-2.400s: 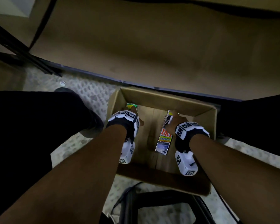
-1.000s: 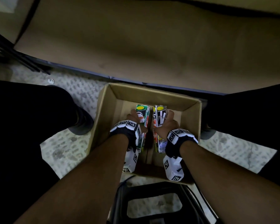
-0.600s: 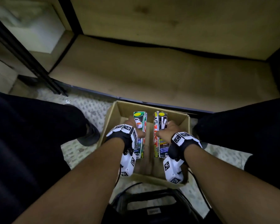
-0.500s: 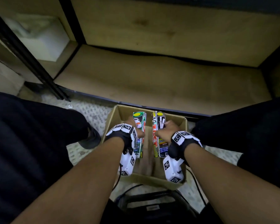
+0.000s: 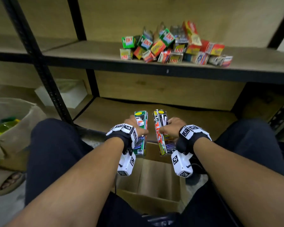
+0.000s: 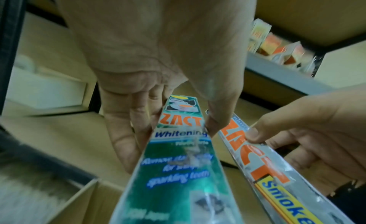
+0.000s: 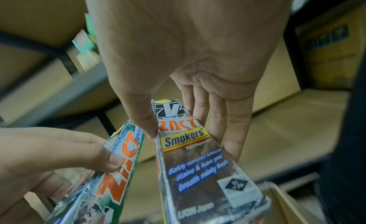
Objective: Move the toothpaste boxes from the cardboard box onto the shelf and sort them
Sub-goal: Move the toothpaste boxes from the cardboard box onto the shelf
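**Two toothpaste boxes in hand above the carton, shelf pile ahead**

Shelf unit [image 5: 154,69]: black metal uprights, wooden boards. The middle board carries a loose heap of toothpaste boxes [image 5: 172,45], green, red and silver mixed, some tilted, some end-on, not sorted. Open board to the left of the heap and a narrower strip to its right; front lip bare. Upright post [image 5: 39,63] stands well left of the hands' likely path. The lower board [image 5: 154,112] under it is bare wood.

Cardboard box [image 5: 154,182] sits on the floor between the person's knees, flaps open; the visible inside shows no boxes, but the hands and arms hide part of it.

Left hand [image 5: 129,126] pinches the green Whitening box [image 5: 140,133], thumb on one long face, fingers on the opposite one, near the far third. Right hand [image 5: 172,126] pinches the silver Smokers' box [image 5: 161,131] the same way. Both boxes are held above the carton, long axes pointing at the shelf, side by side, close but apparently not touching.

Handling, judged: light, thin card, glossy film wrap so somewhat slippery; walls will dent under a hard squeeze. Gripping across the long faces near the middle looks safest; the ends are flaps and weaker. Setting down near the heap risks nudging tilted boxes off the front edge; the open stretch at left gives more room to start sorted rows.
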Demonstrator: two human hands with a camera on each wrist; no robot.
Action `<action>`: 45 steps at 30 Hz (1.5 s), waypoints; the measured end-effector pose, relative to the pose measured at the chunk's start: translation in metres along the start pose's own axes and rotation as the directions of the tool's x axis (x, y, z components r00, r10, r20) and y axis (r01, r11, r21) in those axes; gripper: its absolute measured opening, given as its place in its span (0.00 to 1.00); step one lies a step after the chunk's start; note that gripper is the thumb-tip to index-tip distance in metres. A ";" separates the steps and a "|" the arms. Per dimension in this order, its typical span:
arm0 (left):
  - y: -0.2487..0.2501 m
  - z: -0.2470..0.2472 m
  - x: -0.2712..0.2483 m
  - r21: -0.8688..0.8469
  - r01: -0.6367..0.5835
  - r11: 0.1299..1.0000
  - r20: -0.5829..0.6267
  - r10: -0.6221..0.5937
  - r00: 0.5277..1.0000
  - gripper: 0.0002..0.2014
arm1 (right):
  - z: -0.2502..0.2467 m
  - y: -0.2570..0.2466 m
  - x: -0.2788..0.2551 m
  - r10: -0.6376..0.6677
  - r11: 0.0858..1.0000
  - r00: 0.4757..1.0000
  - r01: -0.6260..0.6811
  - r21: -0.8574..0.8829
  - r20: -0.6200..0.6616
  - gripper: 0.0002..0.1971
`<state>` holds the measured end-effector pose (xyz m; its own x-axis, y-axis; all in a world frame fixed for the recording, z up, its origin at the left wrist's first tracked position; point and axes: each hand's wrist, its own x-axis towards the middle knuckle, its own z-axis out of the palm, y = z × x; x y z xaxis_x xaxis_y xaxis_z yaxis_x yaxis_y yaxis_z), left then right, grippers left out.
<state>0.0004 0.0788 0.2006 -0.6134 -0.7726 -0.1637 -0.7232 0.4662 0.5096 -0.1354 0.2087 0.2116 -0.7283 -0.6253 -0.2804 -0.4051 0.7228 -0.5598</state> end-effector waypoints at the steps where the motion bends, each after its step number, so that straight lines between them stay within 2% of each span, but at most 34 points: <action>1: 0.007 -0.012 -0.004 -0.010 -0.027 1.000 -0.032 0.027 0.999 0.36 | -0.012 -0.007 -0.006 -0.018 1.000 0.999 0.018 0.004 -0.032 0.20; 6: 0.043 -0.080 -0.019 -0.101 -0.195 0.976 -0.227 0.168 0.959 0.37 | -0.076 -0.048 -0.023 -0.117 0.991 0.980 0.126 0.045 -0.164 0.18; 9: 0.069 -0.126 -0.017 -0.082 -0.272 0.959 -0.288 0.239 0.927 0.46 | -0.120 -0.078 -0.030 -0.162 0.982 0.962 0.178 0.056 -0.220 0.18; 11: 0.088 -0.156 -0.014 -0.048 -0.286 0.957 -0.310 0.258 0.915 0.50 | -0.149 -0.098 -0.032 -0.190 0.978 0.948 0.206 0.037 -0.255 0.21; 17: 0.140 -0.227 0.008 -0.065 -0.366 0.928 -0.401 0.312 0.861 0.43 | -0.227 -0.159 -0.018 -0.273 0.959 0.896 0.280 -0.030 -0.351 0.21; 23: 0.178 -0.268 0.047 -0.071 -0.440 0.895 -0.438 0.369 0.820 0.32 | -0.277 -0.208 0.014 -0.313 0.946 0.848 0.320 -0.059 -0.427 0.17; 30: 0.206 -0.296 0.114 -0.041 -0.408 0.912 -0.411 0.356 0.839 0.28 | -0.312 -0.245 0.066 -0.322 0.946 0.846 0.271 -0.178 -0.426 0.18; 33: 0.209 -0.301 0.141 0.031 -0.407 0.913 -0.354 0.391 0.850 0.26 | -0.319 -0.255 0.090 -0.317 0.942 0.852 0.235 -0.238 -0.416 0.20; 40: 0.198 -0.290 0.188 0.140 -0.397 0.907 -0.183 0.417 0.890 0.21 | -0.311 -0.267 0.144 -0.328 0.889 0.888 0.175 -0.423 -0.323 0.24; 45: 0.192 -0.285 0.209 0.142 -0.355 0.924 -0.178 0.377 0.909 0.21 | -0.303 -0.265 0.169 -0.303 0.895 0.898 0.154 -0.420 -0.318 0.26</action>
<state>-0.1758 -0.1158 0.5051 -0.7737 -0.6034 0.1930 -0.4956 0.7663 0.4088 -0.3183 0.0004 0.5486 -0.7069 -0.6876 0.1655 -0.7063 0.6739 -0.2168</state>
